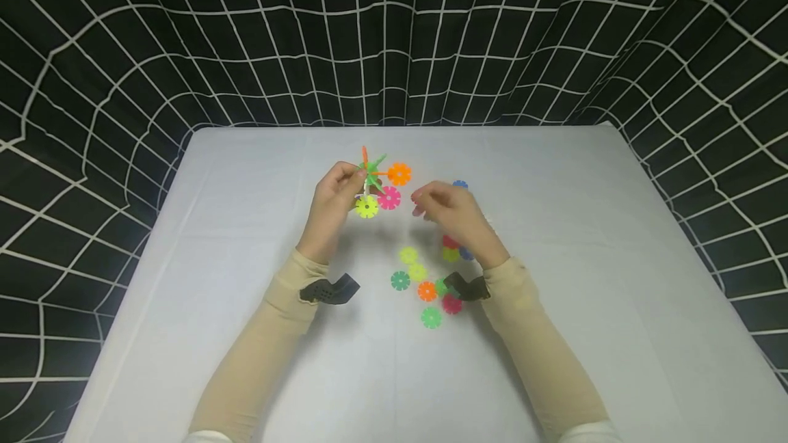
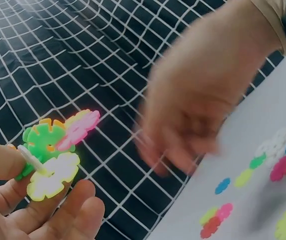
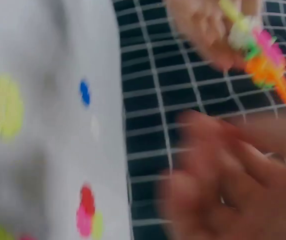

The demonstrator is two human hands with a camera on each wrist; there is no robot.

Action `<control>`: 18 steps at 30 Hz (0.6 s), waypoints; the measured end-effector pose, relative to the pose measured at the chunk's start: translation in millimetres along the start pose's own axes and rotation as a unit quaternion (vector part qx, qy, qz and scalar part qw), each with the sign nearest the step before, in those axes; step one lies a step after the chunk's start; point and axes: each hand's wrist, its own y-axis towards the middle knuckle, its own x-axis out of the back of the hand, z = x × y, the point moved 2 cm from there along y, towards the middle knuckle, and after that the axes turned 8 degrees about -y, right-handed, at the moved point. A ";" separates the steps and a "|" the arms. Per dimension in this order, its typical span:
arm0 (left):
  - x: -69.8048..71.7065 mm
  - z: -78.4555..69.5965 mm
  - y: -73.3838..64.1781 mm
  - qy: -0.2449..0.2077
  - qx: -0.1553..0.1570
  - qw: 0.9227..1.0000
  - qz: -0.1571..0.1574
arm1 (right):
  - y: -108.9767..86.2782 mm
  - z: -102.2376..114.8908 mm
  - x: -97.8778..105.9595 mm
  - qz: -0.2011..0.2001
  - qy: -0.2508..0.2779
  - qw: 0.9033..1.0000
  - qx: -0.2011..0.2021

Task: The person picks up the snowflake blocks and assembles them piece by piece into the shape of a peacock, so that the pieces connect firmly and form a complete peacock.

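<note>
My left hand [image 1: 332,200] pinches a joined cluster of notched plastic snowflake discs [image 2: 45,141] above the table. Green discs sit at its middle, with an orange disc [image 1: 399,173], a pink disc [image 1: 389,198] and a yellow disc [image 1: 366,206] around them. A white disc, seen edge-on, slots into the yellow one in the left wrist view. To the right of the cluster, apart from it, my right hand [image 1: 452,210] hangs in the air with its fingers loosely bent. It is blurred in both wrist views, and nothing shows between its fingers.
Loose discs lie on the white table [image 1: 246,333]: a dark green disc [image 1: 400,281], an orange disc [image 1: 427,291], a light green disc [image 1: 431,318] and several others, partly under my right hand and wrist. Black cloth with a white grid [image 1: 394,39] surrounds the table's back and sides.
</note>
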 end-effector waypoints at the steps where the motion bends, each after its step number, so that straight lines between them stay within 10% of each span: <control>1: 0.0 -0.5 -0.1 -0.001 0.000 1.000 0.001 | 0.8 -3.4 -3.5 0.044 -0.052 0.998 -0.003; 7: -0.5 -1.9 0.0 0.002 -0.002 1.000 0.006 | -0.9 -19.5 -25.6 0.210 -0.249 0.946 0.009; 18: -0.9 0.2 -1.1 -0.003 0.014 1.000 0.018 | 1.0 -15.6 -42.0 0.172 -0.305 0.936 0.026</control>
